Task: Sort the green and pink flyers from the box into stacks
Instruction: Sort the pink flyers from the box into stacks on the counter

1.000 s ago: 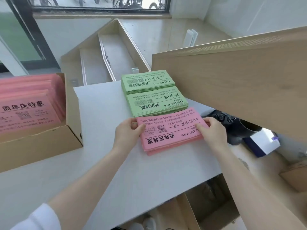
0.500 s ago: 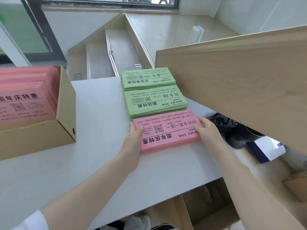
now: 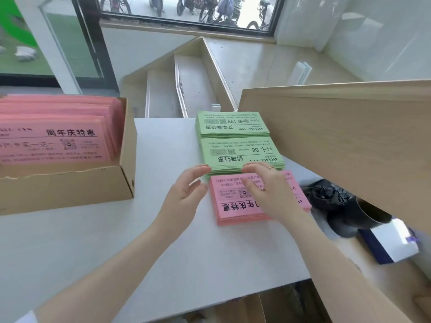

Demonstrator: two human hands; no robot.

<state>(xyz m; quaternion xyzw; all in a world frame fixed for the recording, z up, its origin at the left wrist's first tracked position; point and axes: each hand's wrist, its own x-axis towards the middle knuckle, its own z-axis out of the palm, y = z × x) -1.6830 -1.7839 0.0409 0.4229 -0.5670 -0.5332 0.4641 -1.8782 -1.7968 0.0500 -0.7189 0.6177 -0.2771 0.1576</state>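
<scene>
While three stacks lie in a row along the right edge of the tabletop (image 3: 116, 252), both hands are at the seam between the pink stack (image 3: 233, 207) and the near green stack (image 3: 235, 152); a far green stack (image 3: 231, 124) lies just beyond, toward the far right corner. The box (image 3: 70, 185), with pink flyers (image 3: 53, 138) in it, stands at the left edge, well apart from the stacks.

Step in hand, as judged: squaring the near green stack against its neighbours. To do it well, press evenly on both ends of the near edge so the sheets slide as a block, keep the fingers flat against the stack's side so that no single flyer lifts or fans, and keep the pink stack underneath from being dragged out of line.

Left hand (image 3: 184, 197): open, fingers spread and nearly straight, fingertips at the near left corner of the near green stack; whether they touch it cannot be told. It holds nothing.

Right hand (image 3: 268, 192): open, palm down over the pink stack, fingers extended forward with the tips at the near edge of the near green stack; a ring (image 3: 270, 167) shows on one finger. It grips nothing.
</scene>
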